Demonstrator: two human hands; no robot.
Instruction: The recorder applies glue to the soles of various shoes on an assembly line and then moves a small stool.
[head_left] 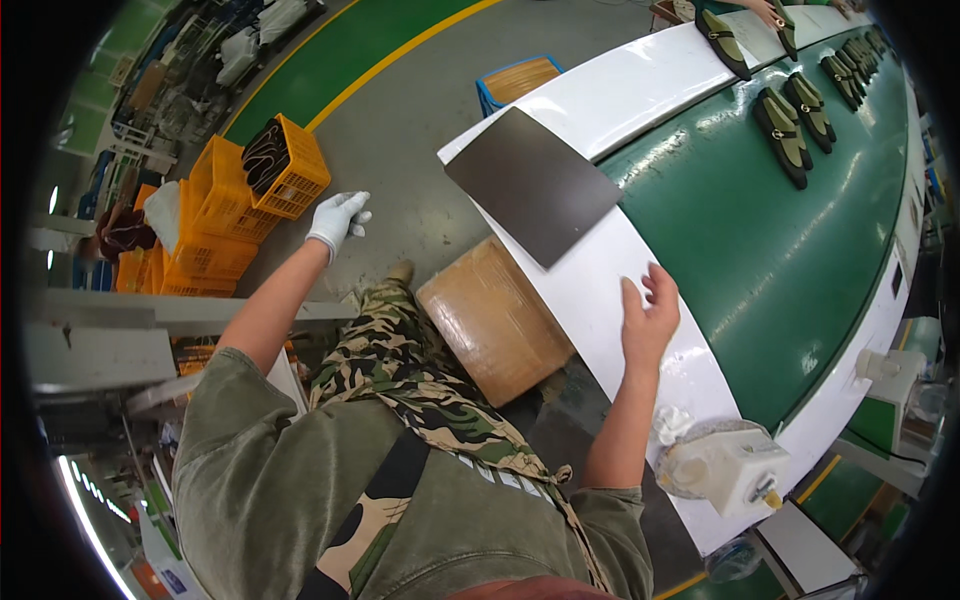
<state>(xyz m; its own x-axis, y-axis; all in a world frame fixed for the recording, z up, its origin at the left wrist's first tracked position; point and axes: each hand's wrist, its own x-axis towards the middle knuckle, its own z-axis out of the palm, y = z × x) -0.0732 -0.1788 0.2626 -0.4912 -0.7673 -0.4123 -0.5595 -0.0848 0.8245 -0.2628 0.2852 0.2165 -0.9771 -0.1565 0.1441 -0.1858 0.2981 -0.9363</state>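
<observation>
My left hand [340, 222] wears a white glove and hangs in the air over the grey floor, left of the table. Its fingers are loosely curled in, with nothing visible in them. My bare right hand [650, 312] hovers above the white table edge [590, 310], its thumb and fingers apart and nothing between them. Just beyond it lies a flat dark rectangular board [535, 185], jutting past the table's left edge. Farther off, pairs of olive-green shoes with dark toes and straps [782, 137] rest on the green conveyor belt [720, 230].
A white dispenser-like device [725, 465] stands at the near table end. Below the table sits a taped cardboard box [495, 320]. Yellow crates [225, 190] are stacked at the left. At the far right, another person's hand [768, 14] is by a shoe.
</observation>
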